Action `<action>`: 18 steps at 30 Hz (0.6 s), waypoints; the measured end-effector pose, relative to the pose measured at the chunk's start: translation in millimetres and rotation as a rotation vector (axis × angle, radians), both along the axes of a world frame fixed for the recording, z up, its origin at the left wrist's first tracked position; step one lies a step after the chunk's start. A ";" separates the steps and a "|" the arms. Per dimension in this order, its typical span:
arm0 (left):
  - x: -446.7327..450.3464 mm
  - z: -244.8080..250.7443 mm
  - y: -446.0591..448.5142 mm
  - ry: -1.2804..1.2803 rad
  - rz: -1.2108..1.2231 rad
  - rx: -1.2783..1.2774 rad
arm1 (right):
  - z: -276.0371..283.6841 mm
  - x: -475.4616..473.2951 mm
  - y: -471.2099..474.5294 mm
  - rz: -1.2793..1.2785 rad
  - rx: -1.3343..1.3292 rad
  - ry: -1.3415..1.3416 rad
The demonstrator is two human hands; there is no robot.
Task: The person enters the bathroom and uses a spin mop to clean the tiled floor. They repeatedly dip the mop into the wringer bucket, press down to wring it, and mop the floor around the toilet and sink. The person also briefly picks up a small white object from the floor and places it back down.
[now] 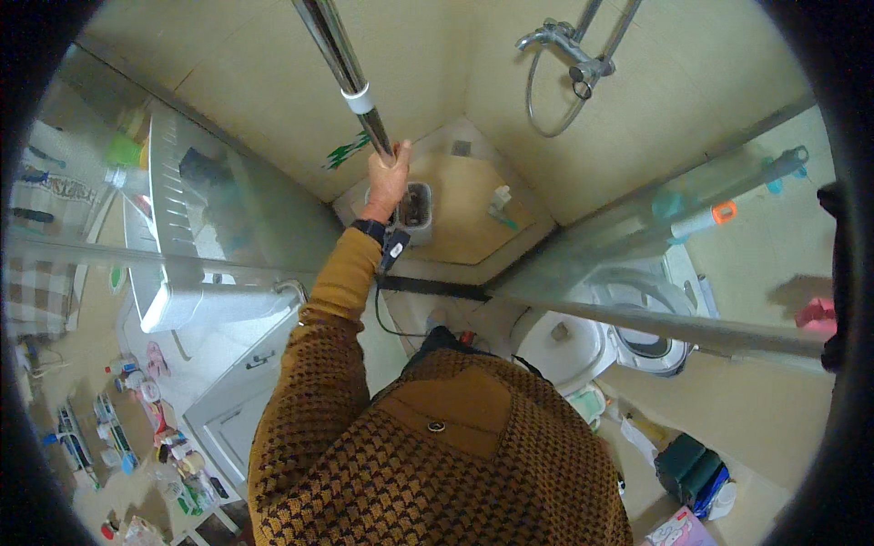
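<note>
My left hand (388,183), with a dark watch or band at its wrist, grips the lower part of a shiny metal pole (332,51) that has a white collar. The pole slants up to the top edge, where its far end is cut off. A small black device with a cable (394,250) hangs by the wrist. Just past the hand is a green and white patterned thing (347,151). Partly hidden under the hand, a light plastic bucket (424,235) stands on the shower floor (461,205). My right hand is out of view.
Glass panels stand on both sides of the corner shower, with a dark sill (437,287) before me. A faucet (563,41) with a hose is on the wall. A bottle (502,198) and a drain (461,148) are on the floor. The toilet (567,348) is at right, a cabinet (235,409) at left.
</note>
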State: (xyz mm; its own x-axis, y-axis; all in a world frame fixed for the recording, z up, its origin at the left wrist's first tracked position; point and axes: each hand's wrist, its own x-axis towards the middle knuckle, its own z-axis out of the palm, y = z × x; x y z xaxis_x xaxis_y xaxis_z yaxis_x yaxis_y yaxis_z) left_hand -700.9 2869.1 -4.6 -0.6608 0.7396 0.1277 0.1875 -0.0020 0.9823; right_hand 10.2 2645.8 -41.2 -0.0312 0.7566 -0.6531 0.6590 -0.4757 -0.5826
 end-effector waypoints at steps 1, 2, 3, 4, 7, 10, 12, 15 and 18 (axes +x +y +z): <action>-0.9 4.7 0.2 0.070 0.000 0.009 | -1.9 -1.0 0.2 0.009 0.011 0.004; -4.5 20.2 3.9 0.125 0.011 0.047 | -4.3 -2.9 0.7 0.020 0.026 0.015; -5.7 43.0 7.1 0.054 0.048 0.042 | -5.9 -4.9 1.5 0.032 0.043 0.023; -7.1 73.6 13.0 -0.035 0.089 -0.020 | -7.8 -8.3 3.4 0.035 0.059 0.034; -16.8 186.5 17.1 0.080 0.003 0.234 | -10.0 -17.9 7.2 0.060 0.088 0.059; -12.4 281.6 3.5 0.236 0.020 0.402 | -9.5 -25.3 9.3 0.078 0.105 0.081; -7.0 308.8 -7.3 0.253 -0.033 0.440 | -8.7 -27.6 9.0 0.076 0.114 0.090; -0.2 292.1 -2.0 0.161 0.016 0.483 | -9.2 -24.3 2.6 0.056 0.110 0.092; -5.1 217.6 7.6 0.131 0.048 0.424 | -11.3 -11.9 -13.7 0.000 0.109 0.097</action>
